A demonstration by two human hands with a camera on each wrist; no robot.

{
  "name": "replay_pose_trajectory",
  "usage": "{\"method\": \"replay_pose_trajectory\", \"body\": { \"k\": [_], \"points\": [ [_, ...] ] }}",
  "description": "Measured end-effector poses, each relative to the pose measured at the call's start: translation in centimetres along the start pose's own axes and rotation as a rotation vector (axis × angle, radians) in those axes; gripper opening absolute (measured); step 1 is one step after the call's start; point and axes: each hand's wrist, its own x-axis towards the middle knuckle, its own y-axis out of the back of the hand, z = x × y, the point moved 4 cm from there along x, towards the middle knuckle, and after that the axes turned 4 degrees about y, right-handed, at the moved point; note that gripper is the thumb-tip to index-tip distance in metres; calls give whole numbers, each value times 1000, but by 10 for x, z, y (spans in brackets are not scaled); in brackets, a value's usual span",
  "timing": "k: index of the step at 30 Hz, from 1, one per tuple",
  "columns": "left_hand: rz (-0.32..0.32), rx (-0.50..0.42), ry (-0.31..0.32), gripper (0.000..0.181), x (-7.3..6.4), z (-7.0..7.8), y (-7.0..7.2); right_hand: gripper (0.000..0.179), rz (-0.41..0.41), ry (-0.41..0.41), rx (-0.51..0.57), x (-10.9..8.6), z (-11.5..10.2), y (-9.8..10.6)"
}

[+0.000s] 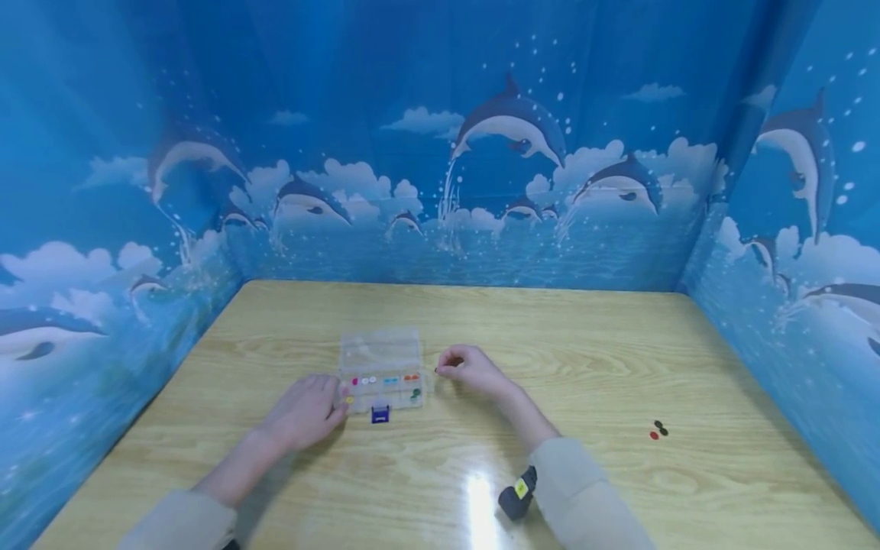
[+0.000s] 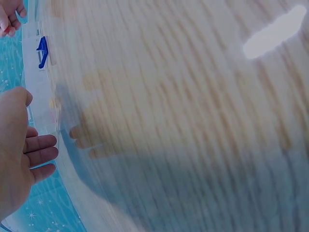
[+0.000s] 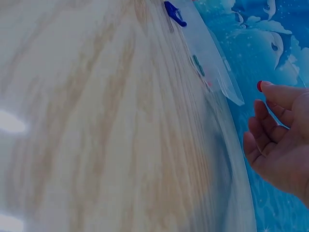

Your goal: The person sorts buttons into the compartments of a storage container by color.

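Note:
A clear plastic compartment box (image 1: pixel 381 399) lies on the table with its lid (image 1: pixel 380 349) raised at the back and a blue latch (image 1: pixel 380 414) at the front. Small coloured buttons sit in its compartments, among them white buttons (image 1: pixel 369 380), orange ones (image 1: pixel 411 377) and green ones (image 1: pixel 415 394). At the box's left end rests my left hand (image 1: pixel 307 409), its fingers (image 2: pixel 42 155) fairly straight. Just beyond the right end, my right hand (image 1: pixel 474 370) pinches a small red button (image 3: pixel 259 86) between thumb and finger; the other fingers are loosely bent.
Two dark buttons (image 1: pixel 661 428) and a red button (image 1: pixel 654 435) lie on the right part of the wooden table (image 1: pixel 550 321). A black wrist device (image 1: pixel 517 495) is on the right forearm. Blue dolphin-print curtains (image 1: pixel 385 92) stand round the back and sides.

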Motion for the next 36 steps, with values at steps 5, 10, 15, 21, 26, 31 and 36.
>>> {"method": "replay_pose_trajectory", "body": {
  "k": [5,10,15,21,26,31,36],
  "points": [
    [-5,-2,6,21,1,-1,-1,8,-17,9,-7,5,-7,-13],
    [-11,-5,8,20,1,-2,-2,6,-31,20,-13,11,-14,-25],
    [-15,0,10,21,2,-2,-2,7,-32,24,8,15,-21,-35],
    [-14,6,12,22,2,-2,-3,6,-20,44,17,22,-27,-47],
    [13,-2,0,22,1,-1,-2,5,6,68,19,26,-31,-56],
    [46,-11,-19,20,1,-2,-2,5,41,84,9,28,-34,-62],
    [42,-8,-18,20,1,-3,-4,5,72,68,11,30,-35,-67]
  ]
}}
